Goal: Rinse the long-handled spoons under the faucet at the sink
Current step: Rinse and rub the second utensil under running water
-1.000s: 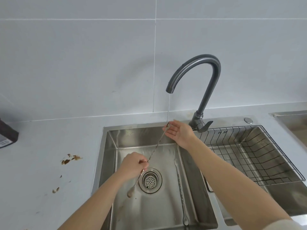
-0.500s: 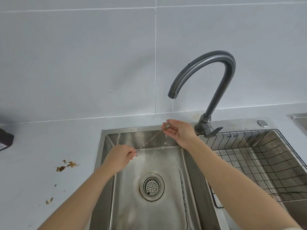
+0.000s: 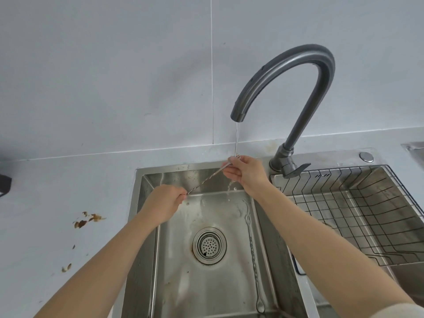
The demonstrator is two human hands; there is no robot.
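Pale grey wall tiles back a light counter (image 3: 57, 184) with a steel sink (image 3: 137, 203) set into it, and a dark gooseneck faucet (image 3: 298, 72) at the back edge lets a thin stream (image 3: 236, 138) fall toward the basin's back right corner.

One long-handled spoon (image 3: 206, 180) is stretched slantwise above the back of the basin between both hands. The left hand (image 3: 165, 203) is curled shut around its lower end, near the basin's left wall, so that end is hidden; I cannot tell whether it is the bowl. The right hand (image 3: 247, 173) pinches the upper end between thumb and fingertips right under the stream, the other fingers folded loosely beneath. A small pronged tip shows above that pinch, where the water lands. A second spoon (image 3: 252, 253) lies flat on the basin floor along the right wall, its bowl toward the front edge, just right of the drain strainer (image 3: 209, 245).

The risks look modest. Wet, thin twisted metal is slippery, so a loosened pinch could drop the piece onto the basin floor. The stream is narrow and strikes only the upper tip; unless the piece is slid along, the middle and the hidden end would likely stay unrinsed. Water hitting the fingers may also splash onto the counter, already spotted with brown crumbs (image 3: 88, 220). The wire rack (image 3: 355, 203) in the right-hand basin sits empty.
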